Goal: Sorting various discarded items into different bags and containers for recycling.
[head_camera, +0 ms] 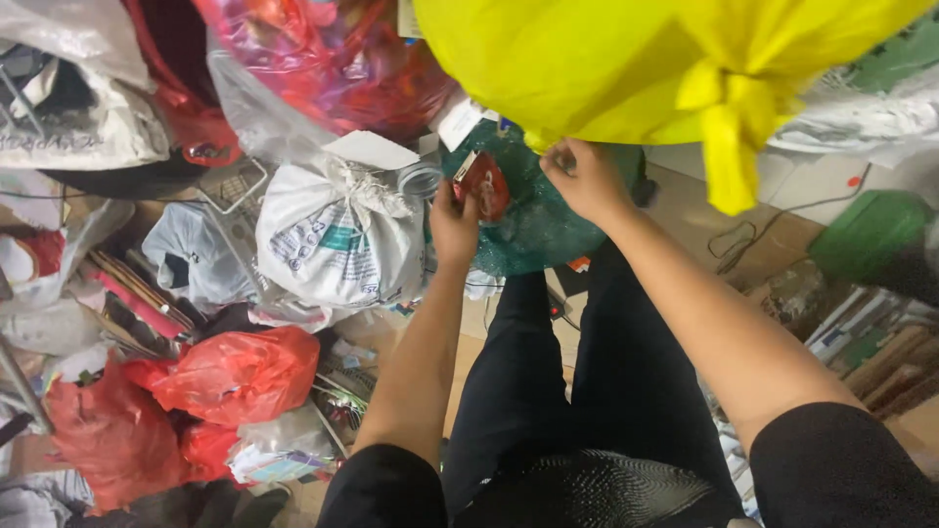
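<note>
Far out to the left of the left hand, a heap of crumpled red plastic bags on the cluttered floor. Just beside the left hand, on its left, a knotted white plastic bag with green print, bulging and upright. Left hand raised, fingers closed around the lower edge of a small red packet, thumb pressed on its face. Packet held tilted, directly between the two hands, in front of a dark green mesh bag. Right hand just right of the packet, fingers curled shut and pinched at the bottom fold of a large yellow plastic bag; exactly how much gripped, cannot tell. Above and right of the right hand, the yellow bag's tied knot hanging down. Below both hands, black trouser legs. Well off to the right of the right hand, a green container.
</note>
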